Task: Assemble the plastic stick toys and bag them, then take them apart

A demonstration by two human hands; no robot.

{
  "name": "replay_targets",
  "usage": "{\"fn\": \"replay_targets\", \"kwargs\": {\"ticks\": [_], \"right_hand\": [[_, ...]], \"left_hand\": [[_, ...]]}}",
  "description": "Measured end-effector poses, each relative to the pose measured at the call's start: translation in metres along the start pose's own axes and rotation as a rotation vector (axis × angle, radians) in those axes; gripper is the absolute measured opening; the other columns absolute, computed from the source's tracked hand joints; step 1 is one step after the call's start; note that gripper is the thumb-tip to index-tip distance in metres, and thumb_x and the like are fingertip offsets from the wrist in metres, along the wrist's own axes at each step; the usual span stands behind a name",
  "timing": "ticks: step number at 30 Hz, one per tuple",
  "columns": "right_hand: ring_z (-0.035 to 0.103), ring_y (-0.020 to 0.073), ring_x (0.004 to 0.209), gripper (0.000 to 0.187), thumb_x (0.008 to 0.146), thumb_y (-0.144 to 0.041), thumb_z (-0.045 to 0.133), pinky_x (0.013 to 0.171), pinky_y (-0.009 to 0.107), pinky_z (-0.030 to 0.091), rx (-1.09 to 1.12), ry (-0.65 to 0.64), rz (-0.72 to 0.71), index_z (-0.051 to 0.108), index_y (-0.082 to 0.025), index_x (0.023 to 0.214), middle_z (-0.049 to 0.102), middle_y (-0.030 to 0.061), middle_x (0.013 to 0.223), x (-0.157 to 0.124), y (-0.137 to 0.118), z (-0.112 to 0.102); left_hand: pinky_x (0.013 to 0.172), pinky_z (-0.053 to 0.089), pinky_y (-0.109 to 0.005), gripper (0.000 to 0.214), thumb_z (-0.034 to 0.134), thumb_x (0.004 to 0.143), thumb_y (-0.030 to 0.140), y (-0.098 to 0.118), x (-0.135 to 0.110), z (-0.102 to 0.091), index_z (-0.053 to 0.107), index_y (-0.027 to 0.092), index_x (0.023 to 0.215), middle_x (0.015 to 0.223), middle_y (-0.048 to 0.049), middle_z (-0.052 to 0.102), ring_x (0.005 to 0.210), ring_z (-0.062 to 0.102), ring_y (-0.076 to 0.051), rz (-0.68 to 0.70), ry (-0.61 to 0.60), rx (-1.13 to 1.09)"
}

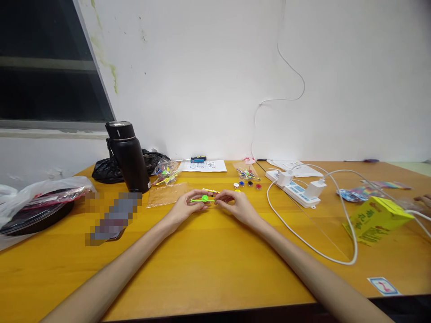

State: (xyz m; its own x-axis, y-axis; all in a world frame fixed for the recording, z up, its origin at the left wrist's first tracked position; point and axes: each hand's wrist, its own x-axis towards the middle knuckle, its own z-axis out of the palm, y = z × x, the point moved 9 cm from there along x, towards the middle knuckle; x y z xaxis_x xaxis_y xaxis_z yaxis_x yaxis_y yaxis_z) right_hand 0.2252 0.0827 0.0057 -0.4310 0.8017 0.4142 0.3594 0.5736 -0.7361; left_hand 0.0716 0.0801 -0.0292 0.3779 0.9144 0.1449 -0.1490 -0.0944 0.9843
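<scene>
My left hand point(185, 210) is closed around a thin yellow-green plastic stick with a bright green round piece point(204, 198) on it. From the right my right hand point(238, 207) meets it, thumb and fingertips pinched at the stick's right end. Whatever lies between those fingertips is too small to make out. Just behind the hands are small yellow and dark plastic parts point(211, 193), partly covered by the fingers. Beyond my right hand lie small round pieces: a white one point(236, 185), a blue one point(241, 183), a black one point(250, 183), a red one point(258, 186) and a yellow one point(237, 190).
A black bottle point(128, 157) and a pixelated phone-like object point(116, 217) stand and lie left. Bags of plastic parts point(165, 172), a paper sheet point(204, 166) and a screwdriver point(198, 159) are behind. To the right are a power strip point(296, 193), white cables and a yellow box point(379, 220). Another person's hand point(423, 199) shows at right.
</scene>
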Motion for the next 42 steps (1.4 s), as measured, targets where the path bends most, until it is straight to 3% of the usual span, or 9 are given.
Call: {"fn": "replay_targets", "kwargs": {"ticks": [5, 11, 18, 24, 31, 42], "right_hand": [[0.070, 0.0171, 0.082, 0.011, 0.092, -0.024, 0.063, 0.078, 0.029, 0.054, -0.079, 0.009, -0.046, 0.072, -0.020, 0.097, 0.077, 0.0029, 0.093, -0.002, 0.003, -0.001], [0.069, 0.0174, 0.084, 0.012, 0.095, -0.025, 0.061, 0.078, 0.028, 0.050, -0.369, 0.084, -0.124, 0.072, -0.025, 0.100, 0.075, 0.0029, 0.096, -0.007, -0.008, -0.009], [0.067, 0.0161, 0.081, 0.011, 0.095, -0.022, 0.061, 0.073, 0.025, 0.046, -0.549, 0.058, -0.214, 0.071, -0.025, 0.101, 0.073, 0.0022, 0.090, -0.010, -0.024, -0.006], [0.066, 0.0158, 0.083, 0.013, 0.095, -0.021, 0.061, 0.074, 0.025, 0.045, -0.529, 0.037, -0.235, 0.069, -0.025, 0.104, 0.074, 0.0015, 0.092, -0.012, -0.026, -0.002], [0.066, 0.0162, 0.082, 0.015, 0.094, -0.020, 0.059, 0.072, 0.026, 0.045, -0.506, 0.016, -0.217, 0.069, -0.025, 0.105, 0.074, 0.0031, 0.095, -0.011, -0.025, -0.001], [0.066, 0.0160, 0.083, 0.015, 0.094, -0.020, 0.059, 0.072, 0.025, 0.045, -0.513, 0.010, -0.221, 0.069, -0.024, 0.104, 0.072, 0.0033, 0.092, -0.012, -0.022, 0.001]], "left_hand": [[0.102, 0.053, -0.044, 0.042, 0.082, 0.075, 0.032, 0.003, 0.001, 0.002, 0.069, 0.020, 0.113, 0.138, -0.0122, 0.062, 0.131, 0.055, -0.032, 0.047, -0.028, 0.025], [0.096, 0.058, -0.045, 0.043, 0.078, 0.080, 0.036, 0.003, -0.002, 0.008, 0.068, 0.022, 0.119, 0.145, -0.0134, 0.056, 0.136, 0.049, -0.034, 0.043, -0.091, 0.022], [0.105, 0.050, -0.043, 0.039, 0.078, 0.080, 0.033, 0.012, 0.000, 0.006, 0.069, 0.021, 0.116, 0.134, -0.0120, 0.066, 0.125, 0.060, -0.027, 0.146, -0.045, 0.191], [0.097, 0.055, -0.042, 0.039, 0.072, 0.085, 0.038, 0.015, -0.003, 0.003, 0.067, 0.020, 0.118, 0.131, -0.0125, 0.067, 0.123, 0.062, -0.029, 0.162, 0.010, 0.236], [0.097, 0.055, -0.043, 0.048, 0.076, 0.081, 0.040, 0.017, -0.005, 0.005, 0.066, 0.022, 0.125, 0.132, -0.0126, 0.067, 0.125, 0.061, -0.031, 0.138, 0.018, 0.281], [0.097, 0.055, -0.041, 0.038, 0.070, 0.086, 0.041, 0.019, -0.006, 0.006, 0.071, 0.023, 0.120, 0.129, -0.0095, 0.069, 0.120, 0.064, -0.028, 0.180, 0.017, 0.343]]}}
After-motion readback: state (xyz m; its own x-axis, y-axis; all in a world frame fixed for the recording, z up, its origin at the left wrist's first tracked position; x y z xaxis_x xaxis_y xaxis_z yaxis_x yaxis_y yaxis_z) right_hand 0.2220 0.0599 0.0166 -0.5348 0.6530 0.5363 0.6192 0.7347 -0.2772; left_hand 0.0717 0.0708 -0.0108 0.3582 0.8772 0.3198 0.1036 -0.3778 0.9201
